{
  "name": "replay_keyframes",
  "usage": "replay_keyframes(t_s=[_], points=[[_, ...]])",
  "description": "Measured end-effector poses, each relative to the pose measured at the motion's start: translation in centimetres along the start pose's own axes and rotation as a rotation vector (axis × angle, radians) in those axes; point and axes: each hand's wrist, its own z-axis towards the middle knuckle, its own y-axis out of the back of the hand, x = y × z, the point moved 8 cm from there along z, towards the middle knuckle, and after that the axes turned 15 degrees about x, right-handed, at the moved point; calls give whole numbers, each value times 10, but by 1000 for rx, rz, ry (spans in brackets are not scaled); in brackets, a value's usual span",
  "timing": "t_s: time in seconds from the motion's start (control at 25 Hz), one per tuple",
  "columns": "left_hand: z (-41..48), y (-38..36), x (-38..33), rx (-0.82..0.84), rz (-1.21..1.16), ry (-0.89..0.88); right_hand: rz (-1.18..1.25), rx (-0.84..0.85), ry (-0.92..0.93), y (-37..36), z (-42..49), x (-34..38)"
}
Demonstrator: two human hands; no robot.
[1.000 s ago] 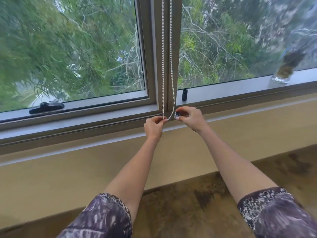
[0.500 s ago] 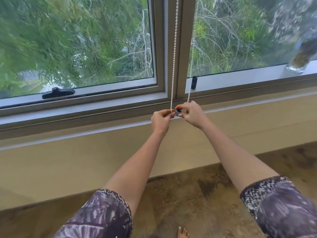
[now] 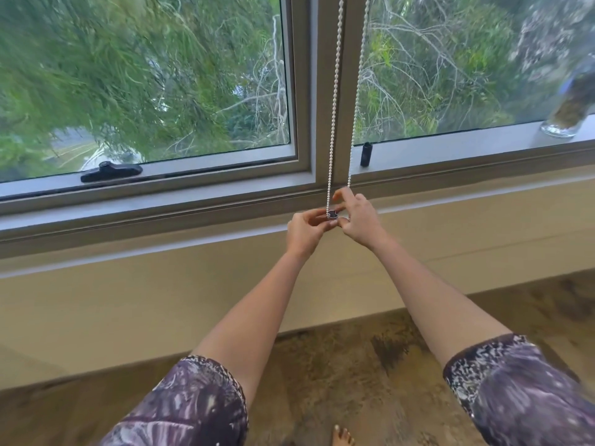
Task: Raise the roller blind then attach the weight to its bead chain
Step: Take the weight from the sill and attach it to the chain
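Observation:
A white bead chain (image 3: 335, 101) hangs in two strands down the window's centre post. Its lower end meets a small dark weight (image 3: 332, 214) held between my hands just below the sill. My left hand (image 3: 304, 233) pinches the weight from the left. My right hand (image 3: 359, 222) grips it from the right, index finger raised against the right strand. The bottom loop of the chain is hidden by my fingers. The roller blind itself is out of view above.
A black window handle (image 3: 111, 172) lies on the left sash. A small black clip (image 3: 366, 154) stands on the right frame. A glass jar (image 3: 568, 114) sits on the sill at far right. Below is a beige wall, then brown carpet with my bare toes (image 3: 343, 436).
The view has tilted down and shifted so the chain and hands sit further right. My hands have closed in around the weight at the chain's bottom; my right index finger has lifted.

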Motion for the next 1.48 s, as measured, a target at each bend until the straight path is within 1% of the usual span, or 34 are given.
replay_keyframes(t_s=[0.12,0.24,0.32,0.48,0.6,0.8,0.92,1.16,1.32,1.48], points=[[7,1,-7,48,93,1,-17,12,-21,1,0,-7],[13,5,-12,22,229,13,-36,3,0,2,1,-10],[15,2,-14,17,241,5,-48,-43,41,4,-3,-6],[17,-4,-10,-48,291,-15,59,-147,96,11,-21,-4],[22,-8,-5,-89,237,-4,175,-229,95,19,-28,-11],[38,-14,-2,-116,206,1,371,-337,-41,46,-19,-45],[47,-15,1,-125,171,-2,394,-355,-107,61,-6,-63],[64,-8,3,-130,207,-36,434,-409,-251,81,34,-98],[70,-5,3,-141,165,-33,429,-353,-329,87,72,-112],[76,-4,8,-156,149,-35,432,-324,-346,89,101,-118]])
